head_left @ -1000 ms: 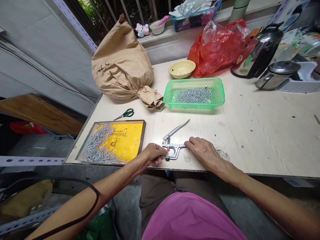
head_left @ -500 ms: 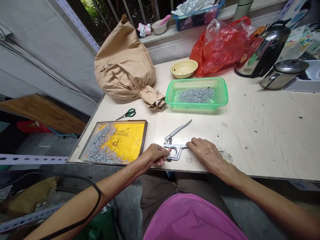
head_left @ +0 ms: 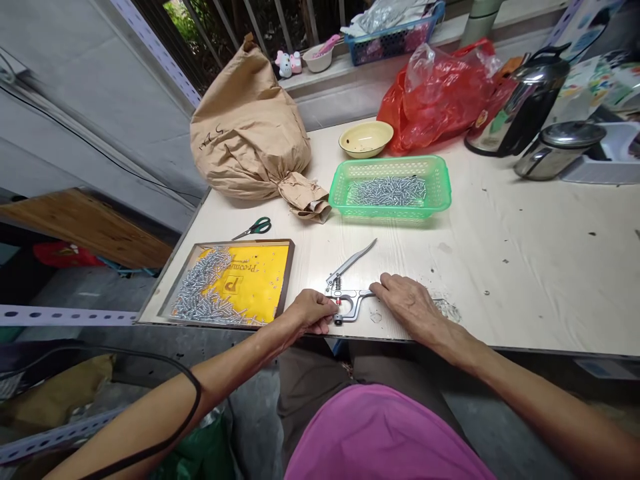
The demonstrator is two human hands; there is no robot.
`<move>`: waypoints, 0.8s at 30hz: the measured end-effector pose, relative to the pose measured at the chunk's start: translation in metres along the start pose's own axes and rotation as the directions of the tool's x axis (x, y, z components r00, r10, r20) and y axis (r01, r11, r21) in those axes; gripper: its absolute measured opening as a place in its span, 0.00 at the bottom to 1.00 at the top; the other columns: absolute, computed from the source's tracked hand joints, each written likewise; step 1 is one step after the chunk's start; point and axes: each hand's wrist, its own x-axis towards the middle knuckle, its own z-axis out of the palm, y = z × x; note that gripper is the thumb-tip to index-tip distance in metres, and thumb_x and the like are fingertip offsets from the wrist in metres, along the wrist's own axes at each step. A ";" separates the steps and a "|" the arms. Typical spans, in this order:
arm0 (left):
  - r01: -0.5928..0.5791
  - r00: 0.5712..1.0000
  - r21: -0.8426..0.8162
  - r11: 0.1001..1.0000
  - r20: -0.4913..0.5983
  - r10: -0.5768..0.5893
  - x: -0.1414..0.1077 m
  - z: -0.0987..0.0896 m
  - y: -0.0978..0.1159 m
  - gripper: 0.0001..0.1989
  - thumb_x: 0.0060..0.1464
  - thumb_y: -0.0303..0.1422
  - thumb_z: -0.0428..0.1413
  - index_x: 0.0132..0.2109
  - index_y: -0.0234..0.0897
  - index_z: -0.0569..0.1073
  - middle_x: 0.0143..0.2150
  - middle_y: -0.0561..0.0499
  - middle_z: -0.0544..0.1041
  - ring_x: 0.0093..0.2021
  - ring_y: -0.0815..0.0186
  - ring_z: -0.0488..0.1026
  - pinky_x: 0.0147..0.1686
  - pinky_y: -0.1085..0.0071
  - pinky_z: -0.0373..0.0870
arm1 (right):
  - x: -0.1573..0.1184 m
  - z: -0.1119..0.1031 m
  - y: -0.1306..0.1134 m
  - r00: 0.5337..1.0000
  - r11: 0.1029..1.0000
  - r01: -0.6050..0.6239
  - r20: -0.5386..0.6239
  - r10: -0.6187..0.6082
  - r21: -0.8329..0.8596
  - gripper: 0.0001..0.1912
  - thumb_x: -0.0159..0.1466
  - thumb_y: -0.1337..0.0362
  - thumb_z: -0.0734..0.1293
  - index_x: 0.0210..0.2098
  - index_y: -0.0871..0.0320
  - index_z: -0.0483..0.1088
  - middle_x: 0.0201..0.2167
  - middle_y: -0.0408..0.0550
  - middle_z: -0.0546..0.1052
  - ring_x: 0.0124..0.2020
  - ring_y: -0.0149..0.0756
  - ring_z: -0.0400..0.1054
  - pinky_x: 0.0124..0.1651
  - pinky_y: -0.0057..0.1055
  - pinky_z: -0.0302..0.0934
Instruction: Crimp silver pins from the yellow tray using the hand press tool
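Observation:
Snap-fastener pliers [head_left: 356, 307] rest near the table's front edge, with the long lever raised at an angle and a spring below its pivot. My right hand [head_left: 407, 307] has its fingers closed around the end of the fixed handle. At the jaw side, my left hand [head_left: 311, 311] pinches with thumb and forefinger; whatever lies between the fingertips is too small to make out. A small red piece shows in the jaw opening beside those fingertips. Left of this hand stands a shallow tray [head_left: 289, 270] with a yellow base, holding many small silver metal pieces [head_left: 200, 287] that look like screws.
Behind the pliers sits a green plastic basket [head_left: 390, 212] of similar metal pieces. Green-handled scissors [head_left: 260, 225] lie behind the tray. Farther back are a brown paper sack [head_left: 250, 133], a yellow bowl [head_left: 366, 139], a red plastic bag [head_left: 435, 100] and a kettle [head_left: 525, 100].
The view has shifted slightly. Both hands keep their places at the pliers, and the lever is still raised.

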 end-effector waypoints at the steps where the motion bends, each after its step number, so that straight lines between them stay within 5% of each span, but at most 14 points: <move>1: -0.007 1.000 0.011 1.000 -0.016 0.007 -0.001 0.001 0.000 0.11 0.52 0.32 0.56 0.24 0.33 0.67 0.13 0.58 0.66 0.13 0.75 0.65 0.14 0.80 0.57 | 0.000 -0.002 0.000 1.000 1.000 0.000 0.016 0.000 0.015 0.10 0.62 0.76 0.57 0.38 0.57 0.66 0.34 0.47 0.68 0.33 0.36 0.60 0.33 0.33 0.47; 6: -0.028 0.997 0.032 0.999 -0.069 0.030 -0.007 0.006 -0.003 0.08 0.51 0.31 0.56 0.26 0.33 0.68 0.13 0.59 0.65 0.13 0.74 0.65 0.14 0.80 0.59 | 0.006 -0.020 0.007 0.994 0.982 -0.033 0.108 0.013 0.187 0.08 0.68 0.66 0.56 0.39 0.56 0.66 0.37 0.47 0.68 0.33 0.33 0.60 0.30 0.29 0.47; 14: -0.046 0.995 0.073 0.996 -0.081 0.052 -0.010 0.010 -0.007 0.08 0.49 0.33 0.57 0.28 0.33 0.68 0.13 0.59 0.65 0.14 0.74 0.65 0.15 0.80 0.61 | 0.056 -0.015 0.024 0.988 0.996 0.073 -0.129 -0.080 -0.059 0.17 0.65 0.72 0.57 0.51 0.53 0.64 0.48 0.52 0.69 0.45 0.42 0.57 0.38 0.35 0.47; 20: -0.050 0.997 0.087 0.995 -0.059 0.056 -0.013 0.013 -0.013 0.08 0.49 0.33 0.56 0.26 0.33 0.68 0.12 0.58 0.65 0.13 0.73 0.64 0.14 0.79 0.61 | 0.070 -0.003 0.034 0.989 0.985 0.134 -0.047 -0.140 -0.112 0.09 0.65 0.71 0.58 0.37 0.57 0.69 0.36 0.49 0.72 0.40 0.40 0.57 0.41 0.36 0.44; 24: -0.077 0.992 0.030 0.997 -0.101 0.079 -0.013 0.014 -0.025 0.07 0.49 0.34 0.55 0.31 0.33 0.71 0.16 0.57 0.67 0.14 0.74 0.65 0.14 0.79 0.61 | 0.066 -0.004 0.040 0.988 0.983 0.141 -0.047 -0.147 -0.119 0.09 0.65 0.72 0.57 0.36 0.58 0.68 0.36 0.49 0.71 0.39 0.38 0.56 0.39 0.34 0.43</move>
